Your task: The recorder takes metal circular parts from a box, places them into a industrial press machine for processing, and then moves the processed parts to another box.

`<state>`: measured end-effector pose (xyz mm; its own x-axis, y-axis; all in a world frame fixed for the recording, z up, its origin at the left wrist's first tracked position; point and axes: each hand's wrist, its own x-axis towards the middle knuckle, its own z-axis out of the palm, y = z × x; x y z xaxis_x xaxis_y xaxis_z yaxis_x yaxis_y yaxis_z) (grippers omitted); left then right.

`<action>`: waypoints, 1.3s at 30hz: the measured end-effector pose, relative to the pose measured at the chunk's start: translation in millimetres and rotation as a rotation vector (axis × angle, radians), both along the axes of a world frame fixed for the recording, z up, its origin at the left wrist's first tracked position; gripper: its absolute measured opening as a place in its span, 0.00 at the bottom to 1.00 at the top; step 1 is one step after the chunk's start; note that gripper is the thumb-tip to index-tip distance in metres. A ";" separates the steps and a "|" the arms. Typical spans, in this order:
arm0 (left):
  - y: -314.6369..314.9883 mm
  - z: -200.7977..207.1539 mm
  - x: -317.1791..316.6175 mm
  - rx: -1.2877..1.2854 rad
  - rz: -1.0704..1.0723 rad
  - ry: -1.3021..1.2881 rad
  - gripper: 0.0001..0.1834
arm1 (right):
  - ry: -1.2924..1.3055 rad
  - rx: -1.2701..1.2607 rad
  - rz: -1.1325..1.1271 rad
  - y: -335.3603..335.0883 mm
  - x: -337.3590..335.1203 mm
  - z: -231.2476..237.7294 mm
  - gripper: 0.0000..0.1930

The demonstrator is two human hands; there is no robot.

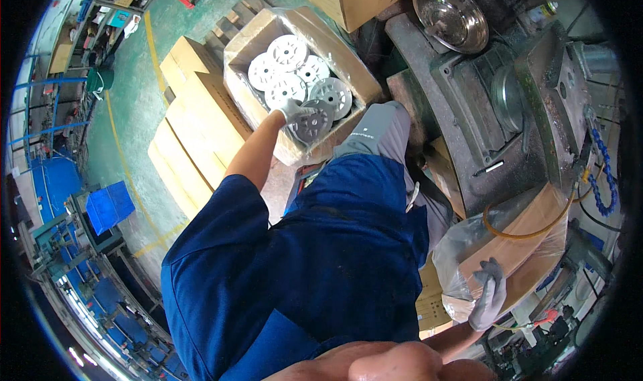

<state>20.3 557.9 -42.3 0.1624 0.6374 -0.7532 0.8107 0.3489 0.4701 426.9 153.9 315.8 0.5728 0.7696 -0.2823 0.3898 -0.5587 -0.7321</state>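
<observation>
My left hand (295, 113), in a whitish glove, grips the edge of a round grey metal disc (312, 124) with cut-outs and a centre hole. Hand and disc are at the near side of a cardboard box (240, 90) lined with clear plastic. Inside the box lie several similar silvery discs (287, 53), some overlapping. My right hand (490, 292), gloved in pale grey, is at the lower right with its fingers apart and nothing seen in them. It is over the near part of a plastic-lined carton (512, 260), whose contents I cannot make out.
Right of my legs stands a dark metal machine (462, 113) with a round part (507, 98), a marker pen (487, 169) and a shiny steel bowl (450, 16). An orange hose (519, 236) loops over the carton. Closed cartons (194, 133) stand left of the disc box.
</observation>
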 end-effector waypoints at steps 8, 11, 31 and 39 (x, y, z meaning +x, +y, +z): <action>-2.2 147.4 39.0 0.122 0.335 -0.911 0.22 | 0.466 0.095 0.122 96.4 -37.3 -55.1 0.20; -4.0 189.1 80.2 -0.015 0.330 -1.063 0.23 | 0.768 0.154 0.289 134.2 -44.1 -83.8 0.24; -106.4 291.1 256.6 -0.455 -0.179 -1.458 0.45 | 0.329 0.949 -0.346 129.7 -26.8 -58.8 0.29; -133.2 307.1 272.4 0.067 -0.032 -1.323 0.42 | 0.171 0.960 -0.413 143.5 -22.7 -61.1 0.28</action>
<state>292.6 424.7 264.8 0.7608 0.6488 0.0162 -0.2617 0.2840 0.9224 404.3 297.4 254.7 0.8510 0.4674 0.2394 0.1513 0.2183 -0.9641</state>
